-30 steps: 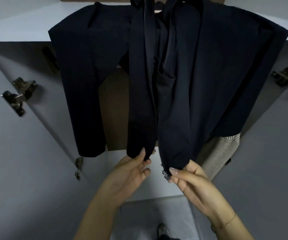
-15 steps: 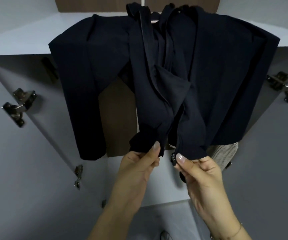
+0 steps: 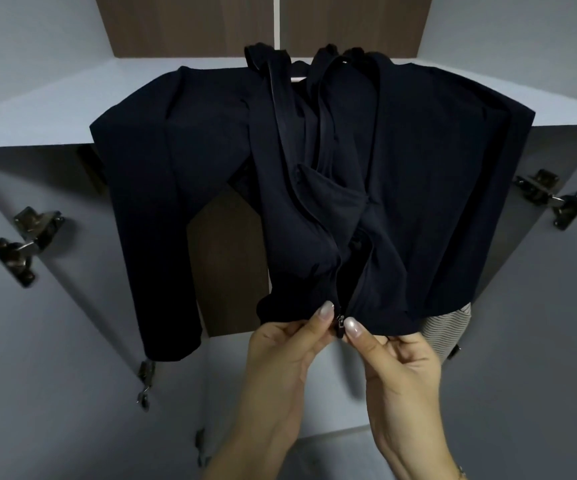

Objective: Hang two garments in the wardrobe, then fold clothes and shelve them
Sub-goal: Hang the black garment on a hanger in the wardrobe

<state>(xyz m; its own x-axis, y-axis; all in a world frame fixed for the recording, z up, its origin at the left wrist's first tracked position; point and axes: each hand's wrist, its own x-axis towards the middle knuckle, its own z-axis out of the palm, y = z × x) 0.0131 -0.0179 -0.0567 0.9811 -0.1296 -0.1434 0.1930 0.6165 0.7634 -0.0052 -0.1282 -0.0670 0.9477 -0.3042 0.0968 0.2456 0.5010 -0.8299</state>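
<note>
A dark navy zip jacket (image 3: 425, 188) hangs in the open wardrobe, its front unzipped and its left sleeve dangling. My left hand (image 3: 290, 355) pinches the bottom hem of the jacket's left front panel. My right hand (image 3: 398, 362) pinches the right panel's hem beside it. The small metal zipper slider (image 3: 340, 325) sits between my two thumbs, where both hems meet. A striped garment (image 3: 448, 329) peeks out behind the jacket's lower right edge.
Both grey wardrobe doors stand open, the left door (image 3: 55, 341) and the right door (image 3: 557, 323), with metal hinges (image 3: 23, 242) on the side walls. A grey shelf (image 3: 55, 112) runs above the jacket. Brown back panel (image 3: 228, 258) shows behind.
My hands have brought the two bottom hems of the jacket together and lifted them. The zipper slider now lies between my thumbs. The view has tilted upward.
</note>
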